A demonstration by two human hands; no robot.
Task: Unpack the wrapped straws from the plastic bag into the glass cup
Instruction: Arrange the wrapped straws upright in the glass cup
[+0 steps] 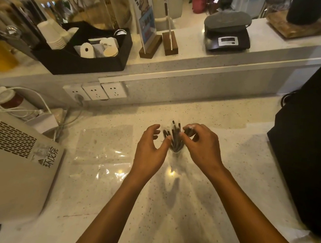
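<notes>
**Operator:** What should I be wary of right now?

**Spotter:** Tipping, mostly. Your glass cup [176, 148] stands upright on the speckled counter [230, 145] between your two hands, and the wrapped straws [174, 134] fan out of its top, leaning in several directions. If you push those tops sideways to tidy them, I'd judge the cup could rock or topple, since the load sits high and the glass looks narrow. A straw could also spring out over the rim if you squeeze the bundle unevenly.

**Operator:** Where are the straws against my fingers?

**Spotter:** Your left hand [150, 147] is curved beside the cup's left side, fingers half curled; the thumb tip looks to touch a straw or the rim, but I cannot tell whether it truly grasps anything. Your right hand [201, 145] comes in from the right, and its thumb and forefinger appear to pinch one or two straw tops near the bundle's right edge. Blur there keeps me from being sure.

**Operator:** And the bag?

**Spotter:** The clear plastic bag [104, 147] lies flat on the counter to your left, apart from both hands, and looks empty. So the unpacking seems nearly finished. Watch your left forearm: it passes just beside the bag's edge and could drag it.
</notes>
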